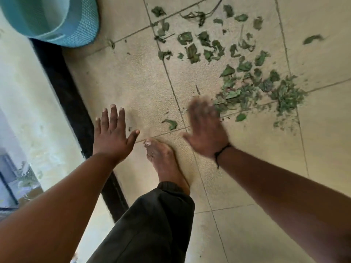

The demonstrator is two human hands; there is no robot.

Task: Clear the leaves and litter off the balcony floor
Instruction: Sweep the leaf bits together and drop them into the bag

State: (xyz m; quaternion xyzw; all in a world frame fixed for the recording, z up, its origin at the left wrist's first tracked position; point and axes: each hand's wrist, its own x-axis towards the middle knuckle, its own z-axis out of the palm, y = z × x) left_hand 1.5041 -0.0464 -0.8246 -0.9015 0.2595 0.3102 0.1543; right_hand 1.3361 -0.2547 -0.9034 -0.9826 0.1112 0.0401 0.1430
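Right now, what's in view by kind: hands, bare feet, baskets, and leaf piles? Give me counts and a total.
Hands: 2, left hand and right hand, both empty
Bare feet: 1
Teal baskets: 1
Dense leaf piles: 1, with too many scattered loose leaves to count
Total: 5

A turquoise woven basket (57,21) stands at the upper left. A black rail (76,111) borders the tiles beside it.

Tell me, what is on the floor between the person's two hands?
In the head view, between the left hand and the blurred right hand lie one curled green leaf on bare tile and the toes of a bare foot.
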